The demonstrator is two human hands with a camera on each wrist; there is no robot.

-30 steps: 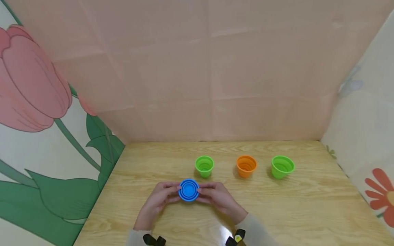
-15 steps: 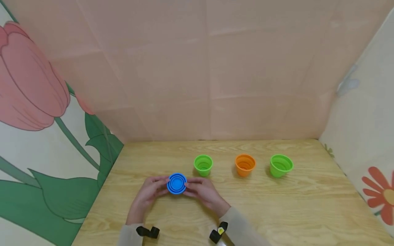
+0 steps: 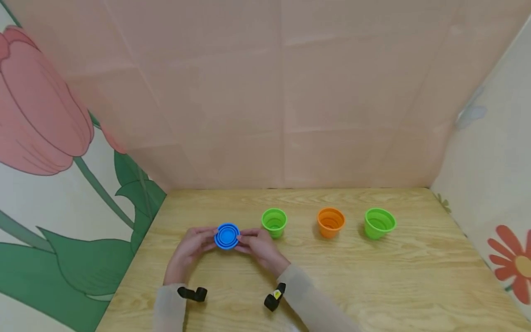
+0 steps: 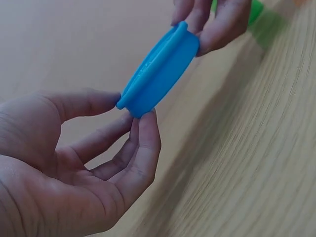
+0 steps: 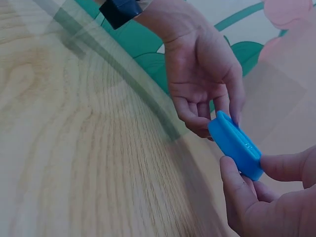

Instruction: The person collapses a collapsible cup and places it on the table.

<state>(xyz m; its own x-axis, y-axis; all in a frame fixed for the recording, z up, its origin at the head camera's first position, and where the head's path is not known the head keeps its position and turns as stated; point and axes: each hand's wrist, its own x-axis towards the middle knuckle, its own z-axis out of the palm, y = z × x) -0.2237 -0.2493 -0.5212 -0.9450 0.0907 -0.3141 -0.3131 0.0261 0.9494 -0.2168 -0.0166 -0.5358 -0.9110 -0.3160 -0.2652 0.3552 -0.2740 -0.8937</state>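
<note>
A blue collapsible cup (image 3: pixel 227 236), folded flat into concentric rings, is held between both hands above the table. My left hand (image 3: pixel 192 246) pinches its left edge, thumb on the rim and fingertips against the underside, as the left wrist view shows on the cup's side wall (image 4: pixel 170 69). On the opposite edge my right hand (image 3: pixel 262 248) pinches it in the same way. In the right wrist view the folded cup (image 5: pixel 234 145) is tilted between the two hands. Just beyond the right hand stands a green cup (image 3: pixel 274 222), expanded and upright.
To the right of the near green cup, an orange cup (image 3: pixel 330 222) and another green cup (image 3: pixel 379 223) stand upright in a row on the wooden table (image 3: pixel 398 286). A pink sheet (image 3: pixel 282 101) rises behind the table, with flower-patterned panels at both sides.
Both hands have carried the folded blue cup left and away from the body, keeping their pinch on it. The two green cups and the orange cup stay where they were.
</note>
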